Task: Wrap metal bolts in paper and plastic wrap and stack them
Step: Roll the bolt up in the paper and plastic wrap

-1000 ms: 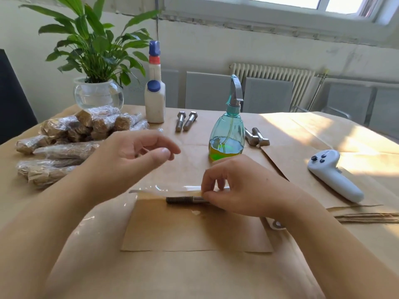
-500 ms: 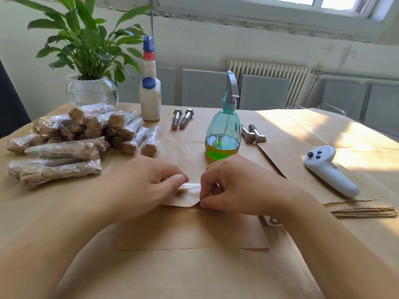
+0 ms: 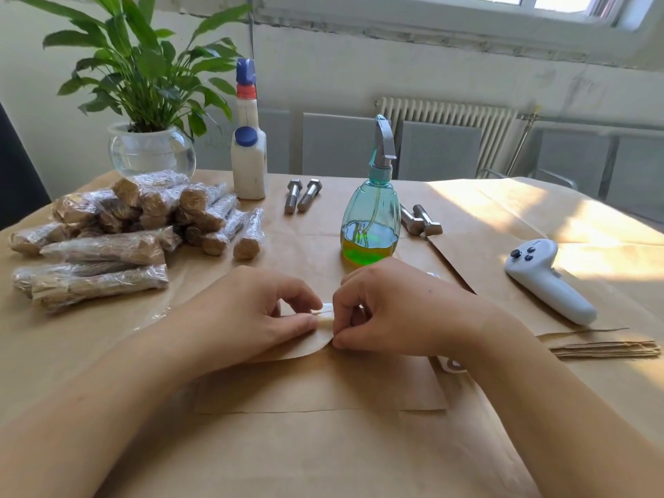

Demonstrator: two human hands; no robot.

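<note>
A sheet of brown paper [image 3: 323,388] lies in front of me, its far edge curled up over a bolt that is now hidden. My left hand [image 3: 248,314] and my right hand [image 3: 391,310] meet at that rolled edge, and each pinches the paper with curled fingers and thumb. A pale strip [image 3: 326,312] shows between the fingertips. A pile of wrapped bolts [image 3: 118,231] in paper and clear film sits at the left. Two bare bolts [image 3: 301,195] lie at the back, and two more bolts [image 3: 420,221] lie right of the spray bottle.
A teal spray bottle [image 3: 372,224] with green liquid stands just behind my hands. A white glue bottle [image 3: 249,152] and a potted plant [image 3: 147,98] stand at the back left. A white controller [image 3: 546,280] and a stack of paper sheets [image 3: 607,348] lie at the right.
My left hand came down from above the table and took hold of the paper edge beside my right hand. The paper now covers the bolt, whose thread was visible before.
</note>
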